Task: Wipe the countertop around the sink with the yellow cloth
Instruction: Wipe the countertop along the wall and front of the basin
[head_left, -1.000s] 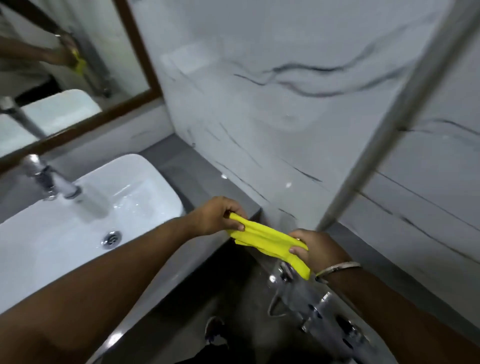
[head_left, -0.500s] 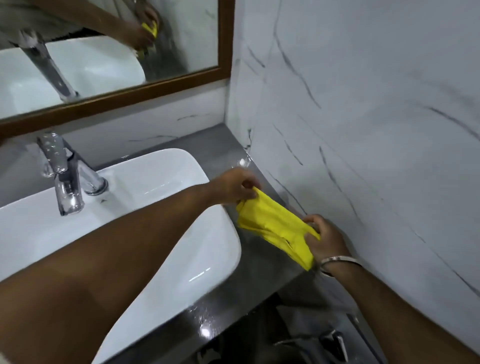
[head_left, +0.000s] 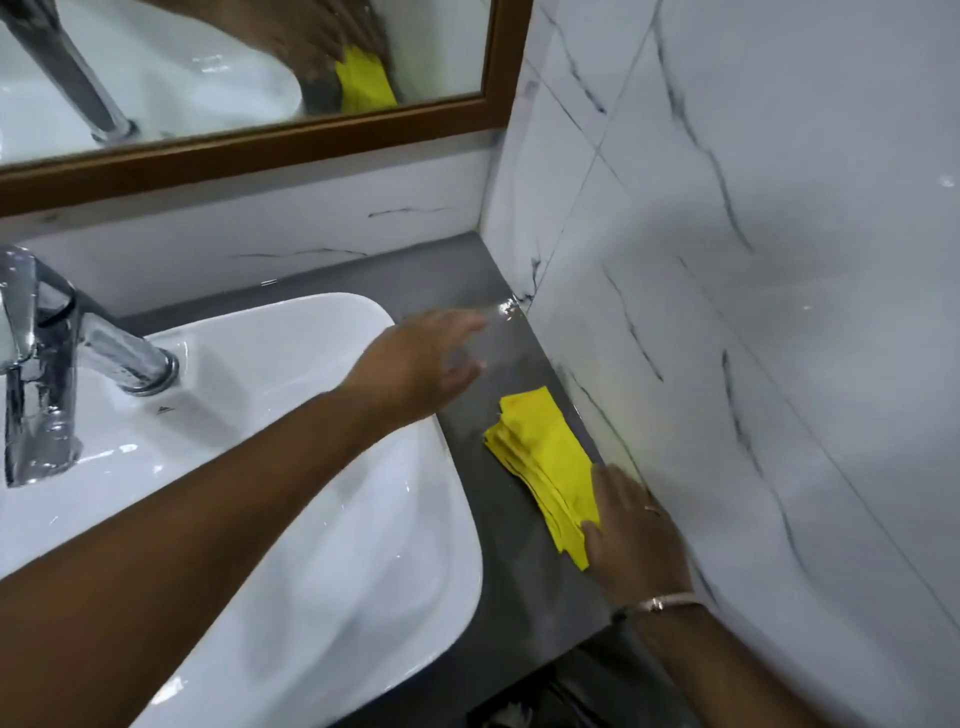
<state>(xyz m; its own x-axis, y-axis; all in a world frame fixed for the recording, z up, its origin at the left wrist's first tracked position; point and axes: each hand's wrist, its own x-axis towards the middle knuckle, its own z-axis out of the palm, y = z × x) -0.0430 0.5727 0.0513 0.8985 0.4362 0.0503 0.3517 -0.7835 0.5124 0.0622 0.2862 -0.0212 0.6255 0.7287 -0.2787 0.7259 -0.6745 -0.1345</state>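
From the head camera, your right hand (head_left: 636, 530) lies flat on the near end of the folded yellow cloth (head_left: 540, 457), hiding that end. The cloth rests on the grey countertop (head_left: 519, 587) between the sink (head_left: 311, 519) and the tiled wall (head_left: 727, 364). Your left hand (head_left: 426, 358) hovers spread and holds nothing, its fingertips blurred.

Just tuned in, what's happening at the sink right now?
A person is working at a bathroom sink. The folded yellow cloth lies flat on the grey countertop, in the strip between the white sink and the marble-look wall. The right hand presses on the cloth's near end with fairly flat fingers. The left hand is open, holds nothing, and hovers, blurred, above the sink's far right corner.
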